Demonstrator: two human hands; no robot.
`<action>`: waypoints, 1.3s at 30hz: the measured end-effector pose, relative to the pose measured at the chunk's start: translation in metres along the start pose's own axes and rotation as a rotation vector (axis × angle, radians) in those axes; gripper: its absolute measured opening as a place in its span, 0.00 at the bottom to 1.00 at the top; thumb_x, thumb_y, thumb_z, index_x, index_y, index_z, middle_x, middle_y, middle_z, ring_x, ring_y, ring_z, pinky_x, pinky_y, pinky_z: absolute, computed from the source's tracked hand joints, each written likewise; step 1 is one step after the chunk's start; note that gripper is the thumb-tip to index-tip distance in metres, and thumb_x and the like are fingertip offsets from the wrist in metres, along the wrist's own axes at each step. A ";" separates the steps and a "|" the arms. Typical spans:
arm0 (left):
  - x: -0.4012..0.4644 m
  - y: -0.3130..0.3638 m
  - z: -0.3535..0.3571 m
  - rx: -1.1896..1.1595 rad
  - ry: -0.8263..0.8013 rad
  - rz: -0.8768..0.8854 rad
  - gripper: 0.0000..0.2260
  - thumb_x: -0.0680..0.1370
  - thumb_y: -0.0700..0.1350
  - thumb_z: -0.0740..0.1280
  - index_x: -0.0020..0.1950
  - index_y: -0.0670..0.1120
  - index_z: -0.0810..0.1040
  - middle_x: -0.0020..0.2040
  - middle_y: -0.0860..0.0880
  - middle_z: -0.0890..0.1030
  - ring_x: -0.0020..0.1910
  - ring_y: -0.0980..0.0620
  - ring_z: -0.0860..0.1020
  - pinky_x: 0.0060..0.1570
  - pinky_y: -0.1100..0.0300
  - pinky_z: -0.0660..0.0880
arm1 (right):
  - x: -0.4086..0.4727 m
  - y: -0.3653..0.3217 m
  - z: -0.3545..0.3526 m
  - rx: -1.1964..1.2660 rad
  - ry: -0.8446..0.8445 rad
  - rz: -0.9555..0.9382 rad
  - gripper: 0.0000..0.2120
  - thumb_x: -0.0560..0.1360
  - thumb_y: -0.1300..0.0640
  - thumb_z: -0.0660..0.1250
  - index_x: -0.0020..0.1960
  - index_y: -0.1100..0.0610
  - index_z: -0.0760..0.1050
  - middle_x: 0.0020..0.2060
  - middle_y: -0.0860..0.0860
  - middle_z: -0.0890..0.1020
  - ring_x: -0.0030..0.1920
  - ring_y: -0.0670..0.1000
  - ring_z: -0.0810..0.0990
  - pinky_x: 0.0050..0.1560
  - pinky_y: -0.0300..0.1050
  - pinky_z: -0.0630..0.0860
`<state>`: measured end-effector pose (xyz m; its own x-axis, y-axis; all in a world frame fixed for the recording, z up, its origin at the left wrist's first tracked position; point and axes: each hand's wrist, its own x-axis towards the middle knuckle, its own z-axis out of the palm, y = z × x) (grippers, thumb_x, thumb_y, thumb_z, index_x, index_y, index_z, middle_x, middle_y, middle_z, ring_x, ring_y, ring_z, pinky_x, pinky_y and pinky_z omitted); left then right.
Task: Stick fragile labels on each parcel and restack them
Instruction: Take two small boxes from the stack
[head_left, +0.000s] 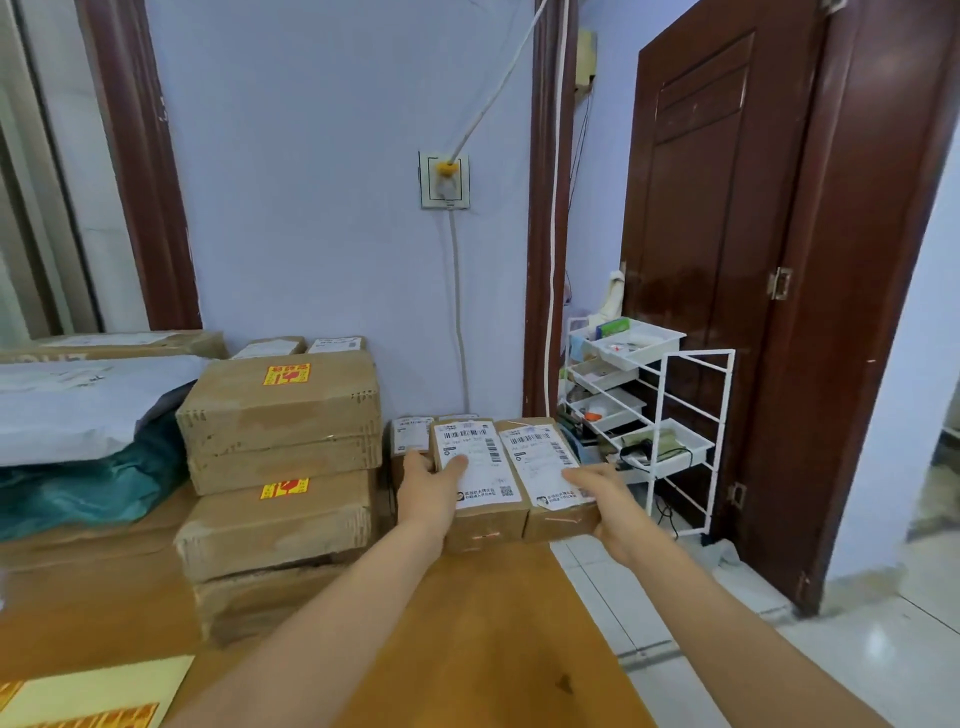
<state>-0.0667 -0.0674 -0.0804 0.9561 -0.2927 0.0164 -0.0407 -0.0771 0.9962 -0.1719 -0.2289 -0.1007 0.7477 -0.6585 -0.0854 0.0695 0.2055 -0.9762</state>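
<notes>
Two small parcels (511, 483), two hands gripping

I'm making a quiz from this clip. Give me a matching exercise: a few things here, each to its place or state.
1. left hand
2. right hand
3. top big box
4. label sheet

a. carries a red-and-yellow fragile label
b. grips the right small parcel
c. lies at the table's near left corner
d. grips the left small parcel

Pairs: 1-d, 2-b, 3-a, 4-c
</notes>
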 end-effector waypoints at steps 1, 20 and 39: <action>-0.008 -0.003 -0.005 0.004 0.007 0.000 0.13 0.79 0.48 0.65 0.47 0.44 0.62 0.39 0.49 0.72 0.34 0.53 0.70 0.30 0.61 0.65 | -0.009 0.004 0.000 -0.009 -0.007 0.006 0.07 0.77 0.61 0.66 0.51 0.57 0.68 0.45 0.56 0.82 0.39 0.52 0.82 0.37 0.46 0.78; -0.119 -0.099 -0.109 -0.185 -0.066 -0.266 0.19 0.77 0.52 0.67 0.57 0.43 0.62 0.53 0.41 0.80 0.47 0.48 0.79 0.41 0.59 0.74 | -0.126 0.093 0.033 -0.156 -0.087 0.076 0.10 0.75 0.57 0.69 0.52 0.56 0.69 0.45 0.55 0.84 0.39 0.50 0.83 0.35 0.42 0.77; -0.110 -0.134 -0.197 -0.133 0.158 -0.300 0.19 0.75 0.49 0.71 0.57 0.44 0.66 0.46 0.43 0.81 0.42 0.47 0.81 0.34 0.57 0.75 | -0.141 0.147 0.119 -0.157 -0.145 0.192 0.09 0.76 0.57 0.68 0.50 0.58 0.68 0.46 0.56 0.82 0.48 0.55 0.81 0.55 0.52 0.75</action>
<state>-0.1093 0.1630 -0.1993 0.9531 -0.1247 -0.2757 0.2768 -0.0092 0.9609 -0.1886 -0.0198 -0.2082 0.8247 -0.5055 -0.2536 -0.1774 0.1947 -0.9647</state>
